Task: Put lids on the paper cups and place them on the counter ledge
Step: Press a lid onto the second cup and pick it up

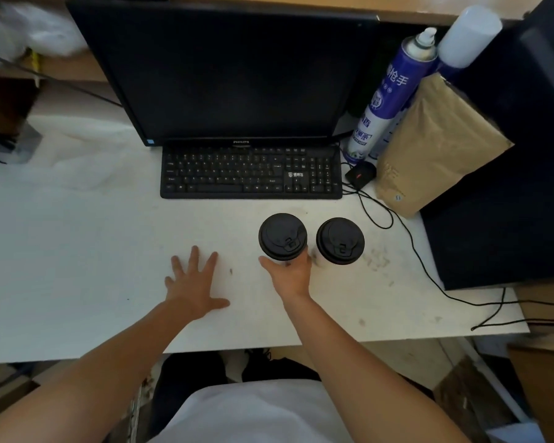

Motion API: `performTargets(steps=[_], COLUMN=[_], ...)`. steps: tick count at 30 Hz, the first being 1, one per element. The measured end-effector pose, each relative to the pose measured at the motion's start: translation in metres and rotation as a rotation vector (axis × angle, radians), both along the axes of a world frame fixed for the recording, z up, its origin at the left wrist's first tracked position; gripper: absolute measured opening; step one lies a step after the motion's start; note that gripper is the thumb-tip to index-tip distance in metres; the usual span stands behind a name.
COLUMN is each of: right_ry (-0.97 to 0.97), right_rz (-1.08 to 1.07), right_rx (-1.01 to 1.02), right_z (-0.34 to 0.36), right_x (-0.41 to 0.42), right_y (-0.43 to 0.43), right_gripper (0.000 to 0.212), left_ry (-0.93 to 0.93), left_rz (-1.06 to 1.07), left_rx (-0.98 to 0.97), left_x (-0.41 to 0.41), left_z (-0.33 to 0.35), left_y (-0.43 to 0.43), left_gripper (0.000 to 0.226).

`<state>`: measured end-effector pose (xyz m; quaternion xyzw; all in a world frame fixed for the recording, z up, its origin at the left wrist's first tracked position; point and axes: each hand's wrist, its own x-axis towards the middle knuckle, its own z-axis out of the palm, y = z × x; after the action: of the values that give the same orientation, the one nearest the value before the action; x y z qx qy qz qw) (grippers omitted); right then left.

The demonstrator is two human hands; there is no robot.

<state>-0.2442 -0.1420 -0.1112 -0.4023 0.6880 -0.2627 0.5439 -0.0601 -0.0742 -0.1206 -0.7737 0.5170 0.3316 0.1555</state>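
Two white paper cups stand side by side on the white desk (77, 266), each capped with a black lid. My right hand (290, 274) grips the left cup (282, 236) from the near side, thumb and fingers curled round its wall under the lid. The right cup (340, 240) stands free just beside it. My left hand (192, 284) rests flat on the desk, fingers spread, a short way left of the cups. The wooden counter ledge (397, 8) runs along the top, behind the monitor.
A black keyboard (251, 172) and a monitor (231, 71) stand behind the cups. At the right are a mouse (360, 174), its cable, a blue spray can (387, 97), a brown paper bag (432, 145) and a black box (509, 203).
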Motion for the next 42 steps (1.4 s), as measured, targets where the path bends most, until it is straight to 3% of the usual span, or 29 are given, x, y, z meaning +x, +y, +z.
performTargets(steps=[2,5,9,14,18,24,30,42], right_ry=[0.031,-0.086,-0.172,-0.387,-0.579,-0.439,-0.184,-0.022], right_rz=[0.044,0.181,0.568,0.75,0.713,0.745,0.709,0.626], right_rx=[-0.02,0.004,0.074,0.176,0.227,0.062,-0.141,-0.242], right_z=[0.0,0.016,0.049,0.083,0.1,0.105,0.104,0.112], right_x=[0.003,0.004,0.004,0.011,0.017,0.026,0.041,0.038], right_y=[-0.003,-0.007,-0.009,-0.009,-0.007,-0.003,0.002,0.014], right_gripper=[0.084,0.074,0.068,0.063,0.049,0.05,0.069,0.077], left_ry=[0.106,0.389,0.652,0.645,0.672,0.752,0.636,0.48], left_rz=[0.061,0.176,0.017,-0.118,-0.137,-0.057,0.012,0.102], left_rx=[-0.043,-0.306,-0.571,-0.593,-0.613,-0.664,-0.772,-0.834], left_x=[0.004,0.007,0.008,0.011,0.011,0.01,0.001,-0.021], left_z=[0.006,0.039,0.11,0.146,0.153,0.164,0.162,0.164], left_y=[-0.003,-0.015,-0.039,-0.054,-0.046,-0.036,-0.028,-0.03], left_gripper=[0.12,0.127,0.118,0.061,0.044,0.037,0.035,0.017])
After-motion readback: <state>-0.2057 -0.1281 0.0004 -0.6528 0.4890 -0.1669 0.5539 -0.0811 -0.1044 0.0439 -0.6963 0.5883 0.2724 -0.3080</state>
